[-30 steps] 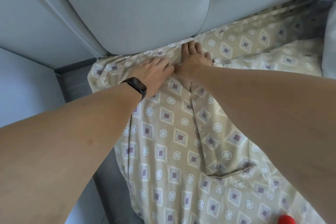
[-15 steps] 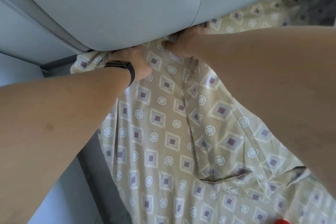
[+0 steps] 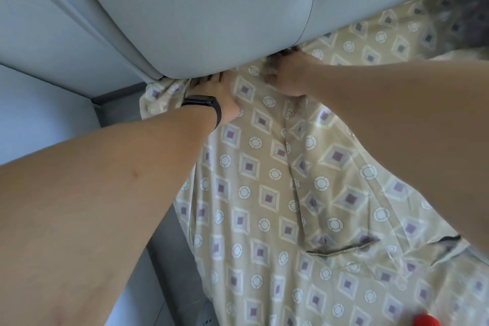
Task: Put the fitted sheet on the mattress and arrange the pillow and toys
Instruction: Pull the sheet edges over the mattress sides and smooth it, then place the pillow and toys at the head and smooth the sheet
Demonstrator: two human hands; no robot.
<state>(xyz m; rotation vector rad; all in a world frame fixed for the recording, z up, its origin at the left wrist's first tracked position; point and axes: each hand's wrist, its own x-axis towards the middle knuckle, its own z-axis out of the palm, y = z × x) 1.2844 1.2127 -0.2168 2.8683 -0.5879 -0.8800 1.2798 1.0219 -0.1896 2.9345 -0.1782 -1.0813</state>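
The beige fitted sheet (image 3: 267, 193), patterned with diamonds and circles, lies wrinkled over the mattress up to the grey padded headboard (image 3: 211, 16). My left hand (image 3: 214, 92), with a black band on the wrist, lies flat on the sheet's top edge, and its fingertips are pushed into the gap under the headboard. My right hand (image 3: 288, 74) is just to its right at the same gap. It holds a bunch of sheet at the thumb, and its fingers are mostly hidden under the cushion. No pillow shows.
A grey bed frame ledge (image 3: 116, 103) and a pale wall (image 3: 39, 114) run along the left of the mattress. A small red object (image 3: 426, 321) pokes in at the bottom right edge. The sheet has a loose fold (image 3: 341, 249) near the lower middle.
Both hands moved from lying on top of the sheet up to the headboard gap, and their fingers now go under the cushion with the sheet edge. The view has leaned closer.
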